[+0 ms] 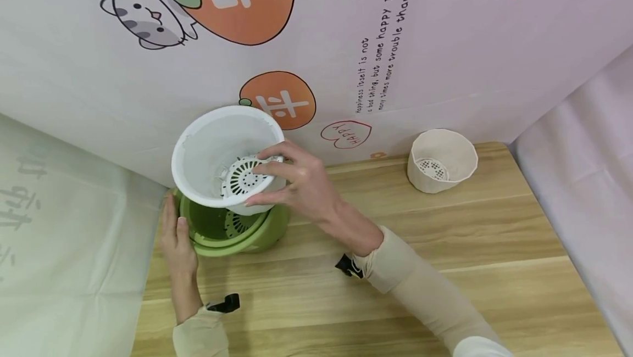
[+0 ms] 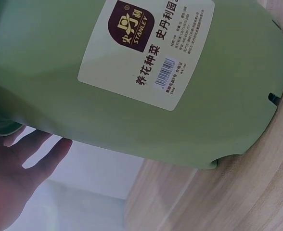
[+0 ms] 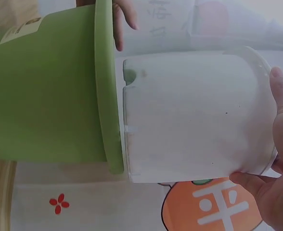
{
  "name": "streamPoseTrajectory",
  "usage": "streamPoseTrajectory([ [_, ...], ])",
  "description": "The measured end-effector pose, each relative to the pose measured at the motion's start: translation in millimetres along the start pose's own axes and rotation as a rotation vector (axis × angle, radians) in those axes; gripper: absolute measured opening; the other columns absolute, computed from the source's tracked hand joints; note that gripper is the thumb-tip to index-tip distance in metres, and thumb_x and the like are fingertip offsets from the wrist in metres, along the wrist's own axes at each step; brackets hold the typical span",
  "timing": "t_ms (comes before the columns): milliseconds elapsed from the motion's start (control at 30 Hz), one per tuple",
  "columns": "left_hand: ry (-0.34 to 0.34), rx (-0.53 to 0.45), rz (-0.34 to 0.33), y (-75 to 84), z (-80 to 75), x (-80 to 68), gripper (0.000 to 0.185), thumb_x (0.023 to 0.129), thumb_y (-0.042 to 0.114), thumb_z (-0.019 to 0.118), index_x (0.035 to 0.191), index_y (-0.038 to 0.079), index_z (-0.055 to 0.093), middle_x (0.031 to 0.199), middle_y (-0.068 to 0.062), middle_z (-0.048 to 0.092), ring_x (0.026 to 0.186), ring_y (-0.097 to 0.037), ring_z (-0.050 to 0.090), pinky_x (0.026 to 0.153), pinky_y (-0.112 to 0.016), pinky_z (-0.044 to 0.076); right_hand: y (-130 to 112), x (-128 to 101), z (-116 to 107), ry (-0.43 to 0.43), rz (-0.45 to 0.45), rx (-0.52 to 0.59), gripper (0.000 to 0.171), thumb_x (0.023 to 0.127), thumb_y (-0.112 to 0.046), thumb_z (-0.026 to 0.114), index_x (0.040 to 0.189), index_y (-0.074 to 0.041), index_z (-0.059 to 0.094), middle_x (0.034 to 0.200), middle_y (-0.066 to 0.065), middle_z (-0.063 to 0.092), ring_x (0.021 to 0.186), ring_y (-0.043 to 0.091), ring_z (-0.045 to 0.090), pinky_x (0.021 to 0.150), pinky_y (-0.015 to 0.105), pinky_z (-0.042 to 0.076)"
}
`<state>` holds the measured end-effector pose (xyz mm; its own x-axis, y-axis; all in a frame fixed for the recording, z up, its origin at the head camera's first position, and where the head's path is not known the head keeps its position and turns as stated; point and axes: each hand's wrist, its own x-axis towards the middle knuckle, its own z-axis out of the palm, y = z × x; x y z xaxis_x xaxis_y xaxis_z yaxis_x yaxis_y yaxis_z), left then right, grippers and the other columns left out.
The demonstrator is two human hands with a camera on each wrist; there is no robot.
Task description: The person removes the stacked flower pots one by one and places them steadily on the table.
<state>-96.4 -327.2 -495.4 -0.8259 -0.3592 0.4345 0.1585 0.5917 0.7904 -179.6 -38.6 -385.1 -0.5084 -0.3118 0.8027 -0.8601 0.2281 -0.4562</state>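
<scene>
A white plastic flower pot (image 1: 205,148) with a slotted, perforated bottom is tilted above a green flower pot (image 1: 277,230). My right hand (image 1: 309,187) holds the white pot by its rim, fingers inside and thumb outside. In the right wrist view the base of the white pot (image 3: 194,115) is right by the green pot's rim. The green pot stands on the table, and a second green rim shows within it. Against its left side rests my left hand (image 1: 178,241), fingers fairly straight. The left wrist view shows a printed label (image 2: 151,48) on the green pot.
A cream faceted pot (image 1: 435,181) with a holed bottom stands at the table's back right. The wood-grain table (image 1: 395,214) meets a printed cloth wall (image 1: 321,71) behind and plain cloth (image 1: 59,208) at the left. Black straps (image 1: 225,303) sit at the wrists.
</scene>
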Motion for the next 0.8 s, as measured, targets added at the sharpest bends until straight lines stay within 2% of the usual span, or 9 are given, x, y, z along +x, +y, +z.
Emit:
streamPoseTrajectory([
  [133, -0.004, -0.007, -0.019, 1.3, 0.1, -0.5, 0.047, 0.108, 0.023, 0.038, 0.154, 0.015, 0.035, 0.160, 0.003, 0.030, 0.149, -0.019, 0.021, 0.122, -0.033, 0.012, 2.5, -1.6, -9.0, 0.017, 0.031, 0.017, 0.048, 0.061, -0.035, 0.093, 0.094, -0.003, 0.079, 0.105, 0.011, 0.068, 0.097, 0.018, 0.064, 0.078, 0.012, 0.053],
  [267, 0.000, -0.012, -0.027, 1.9, 0.4, -1.5, 0.048, 0.108, 0.023, 0.038, 0.154, 0.011, 0.035, 0.160, 0.002, 0.030, 0.149, -0.020, 0.021, 0.122, -0.032, 0.012, 5.0, -4.1, -17.4, 0.039, 0.054, 0.007, 0.049, 0.059, -0.035, 0.093, 0.094, -0.004, 0.080, 0.104, 0.010, 0.068, 0.095, 0.017, 0.065, 0.073, 0.012, 0.053],
  [433, 0.009, -0.007, -0.020, 6.8, 1.7, -3.2, 0.047, 0.108, 0.018, 0.037, 0.154, 0.011, 0.035, 0.160, -0.003, 0.030, 0.149, -0.023, 0.021, 0.122, -0.033, 0.012, 9.0, -6.9, -24.0, 0.063, 0.061, -0.002, 0.049, 0.058, -0.035, 0.094, 0.093, -0.004, 0.080, 0.103, 0.011, 0.069, 0.098, 0.019, 0.065, 0.084, 0.023, 0.055],
  [533, 0.011, -0.012, -0.012, 20.8, 2.5, -4.7, 0.046, 0.107, 0.015, 0.037, 0.153, 0.007, 0.035, 0.160, -0.011, 0.029, 0.149, -0.028, 0.021, 0.122, -0.034, 0.011, 10.0, -9.1, -27.6, 0.061, 0.069, -0.003, 0.048, 0.058, -0.035, 0.094, 0.092, -0.004, 0.080, 0.104, 0.010, 0.069, 0.098, 0.020, 0.065, 0.085, 0.025, 0.055],
  [667, 0.011, -0.016, -0.023, 41.5, 2.5, -7.1, 0.046, 0.107, 0.013, 0.037, 0.152, 0.001, 0.034, 0.159, -0.018, 0.029, 0.149, -0.032, 0.020, 0.122, -0.036, 0.011, 10.9, -12.5, -32.2, 0.062, 0.084, -0.015, 0.046, 0.059, -0.034, 0.094, 0.091, -0.004, 0.080, 0.104, 0.010, 0.069, 0.092, 0.020, 0.064, 0.075, 0.020, 0.055],
  [733, 0.011, -0.020, -0.033, 42.7, 2.2, -7.7, 0.046, 0.107, 0.014, 0.036, 0.152, 0.002, 0.034, 0.159, -0.017, 0.028, 0.149, -0.031, 0.020, 0.122, -0.035, 0.011, 11.8, -14.0, -34.1, 0.063, 0.087, -0.016, 0.046, 0.059, -0.034, 0.094, 0.091, -0.004, 0.080, 0.104, 0.011, 0.070, 0.089, 0.018, 0.064, 0.070, 0.019, 0.054],
  [800, 0.013, -0.023, -0.041, 36.1, 1.7, -8.1, 0.046, 0.108, 0.015, 0.035, 0.153, 0.004, 0.034, 0.160, -0.014, 0.028, 0.149, -0.030, 0.019, 0.122, -0.035, 0.010, 12.5, -15.1, -36.4, 0.062, 0.090, -0.021, 0.046, 0.060, -0.034, 0.093, 0.092, -0.004, 0.080, 0.104, 0.010, 0.070, 0.089, 0.017, 0.064, 0.068, 0.018, 0.054],
])
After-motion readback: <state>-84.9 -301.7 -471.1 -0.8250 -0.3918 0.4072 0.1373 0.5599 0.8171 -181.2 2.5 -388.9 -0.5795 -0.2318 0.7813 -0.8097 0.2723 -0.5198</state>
